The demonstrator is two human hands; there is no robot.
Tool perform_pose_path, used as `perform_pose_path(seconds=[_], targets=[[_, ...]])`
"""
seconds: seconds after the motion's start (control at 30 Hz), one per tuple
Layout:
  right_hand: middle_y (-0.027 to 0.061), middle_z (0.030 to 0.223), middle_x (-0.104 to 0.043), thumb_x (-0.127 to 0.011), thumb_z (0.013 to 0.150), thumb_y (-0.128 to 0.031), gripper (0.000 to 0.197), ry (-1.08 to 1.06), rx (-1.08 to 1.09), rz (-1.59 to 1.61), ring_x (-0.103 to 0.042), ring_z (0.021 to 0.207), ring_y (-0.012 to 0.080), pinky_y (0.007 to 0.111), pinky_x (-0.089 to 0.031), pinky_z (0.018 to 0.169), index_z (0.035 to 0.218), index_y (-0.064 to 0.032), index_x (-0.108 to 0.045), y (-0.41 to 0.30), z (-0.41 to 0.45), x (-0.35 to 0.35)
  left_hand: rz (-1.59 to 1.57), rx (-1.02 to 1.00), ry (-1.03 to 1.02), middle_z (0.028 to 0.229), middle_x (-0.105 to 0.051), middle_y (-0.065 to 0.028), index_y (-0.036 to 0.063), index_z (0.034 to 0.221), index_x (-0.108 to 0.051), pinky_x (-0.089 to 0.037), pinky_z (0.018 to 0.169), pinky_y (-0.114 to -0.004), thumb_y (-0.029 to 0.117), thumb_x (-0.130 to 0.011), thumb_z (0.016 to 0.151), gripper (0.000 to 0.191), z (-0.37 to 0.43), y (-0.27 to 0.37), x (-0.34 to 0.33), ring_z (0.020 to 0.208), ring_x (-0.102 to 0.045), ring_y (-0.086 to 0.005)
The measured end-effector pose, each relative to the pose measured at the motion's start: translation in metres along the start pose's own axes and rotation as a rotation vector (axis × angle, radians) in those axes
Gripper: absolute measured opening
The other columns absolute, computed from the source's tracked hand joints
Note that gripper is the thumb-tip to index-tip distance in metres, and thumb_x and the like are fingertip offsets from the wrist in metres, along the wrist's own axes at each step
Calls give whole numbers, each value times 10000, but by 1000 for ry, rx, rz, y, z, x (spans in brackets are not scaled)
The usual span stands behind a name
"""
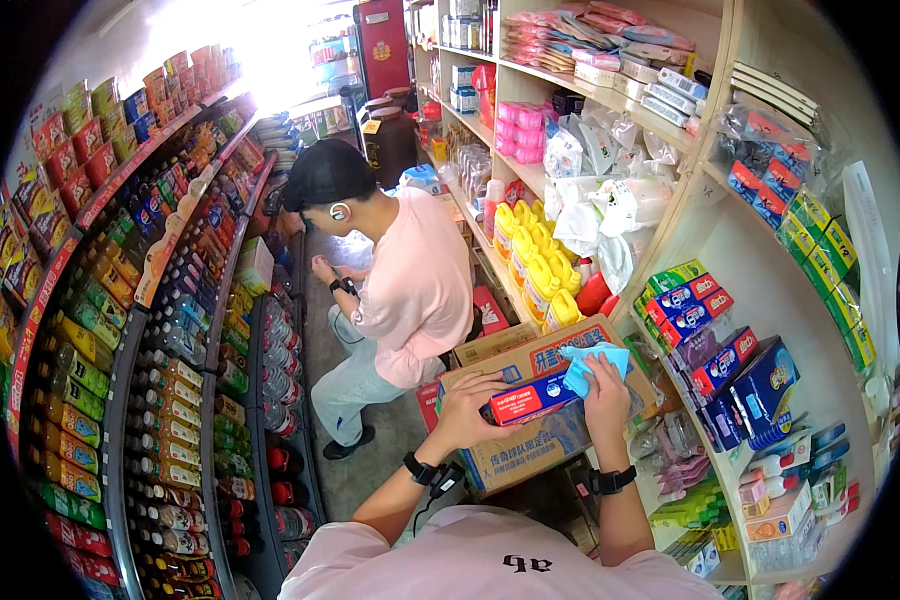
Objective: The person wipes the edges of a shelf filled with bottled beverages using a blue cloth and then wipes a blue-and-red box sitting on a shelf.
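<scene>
My left hand (474,411) holds the left end of a long red-and-blue carton (529,401), which looks like a toothpaste box. My right hand (604,382) presses a light blue cloth (619,358) against the carton's right end. Both hands are above a large printed cardboard box (529,455). Part of the carton's right end is hidden by the cloth and fingers. Similar red-and-blue cartons (688,295) lie stacked on the wooden shelf to the right.
A person in a pink shirt (420,277) sits close ahead on the left. Drink shelves (214,300) line the left side. Wooden shelving (675,217) on the right holds yellow bottles (541,279), plastic bags and packets. A narrow floor aisle (330,480) runs between.
</scene>
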State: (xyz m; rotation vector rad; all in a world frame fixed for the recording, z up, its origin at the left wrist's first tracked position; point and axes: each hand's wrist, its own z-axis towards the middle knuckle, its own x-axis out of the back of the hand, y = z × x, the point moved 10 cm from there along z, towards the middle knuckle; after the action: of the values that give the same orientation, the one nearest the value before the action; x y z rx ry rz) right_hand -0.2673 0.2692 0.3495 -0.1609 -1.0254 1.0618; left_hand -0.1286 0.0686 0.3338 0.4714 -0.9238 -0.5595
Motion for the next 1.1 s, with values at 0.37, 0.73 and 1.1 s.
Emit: perform_pose_path(seconds=[0.37, 0.73, 1.1], targets=[[187, 1234, -707, -612, 924, 8, 243, 4, 2, 6, -605, 1278, 375, 464, -457, 1103, 1146, -23, -705, -3, 0, 0, 27, -7, 5, 1173, -755, -103, 62, 1081, -768, -436, 1124, -449, 416, -905, 652, 573, -2, -1, 0, 1239, -653, -258], [159, 1240, -711, -607, 925, 15, 253, 4, -13, 15, -601, 1287, 348, 464, -448, 1123, 1150, -25, -716, -4, -1, 2, 4, -12, 20, 1161, -762, -87, 73, 1061, -778, -446, 1109, -448, 376, -910, 659, 521, -1, 3, 4, 1231, -661, -258], [165, 1236, -711, -613, 928, 6, 236, 6, -27, 14, -604, 1281, 350, 466, -447, 1123, 1139, -21, -715, -2, -2, 1, 19, -18, 12, 1174, -758, -78, 83, 1068, -779, -442, 1111, -450, 385, -907, 655, 527, -3, 1, 1, 1239, -654, -261]])
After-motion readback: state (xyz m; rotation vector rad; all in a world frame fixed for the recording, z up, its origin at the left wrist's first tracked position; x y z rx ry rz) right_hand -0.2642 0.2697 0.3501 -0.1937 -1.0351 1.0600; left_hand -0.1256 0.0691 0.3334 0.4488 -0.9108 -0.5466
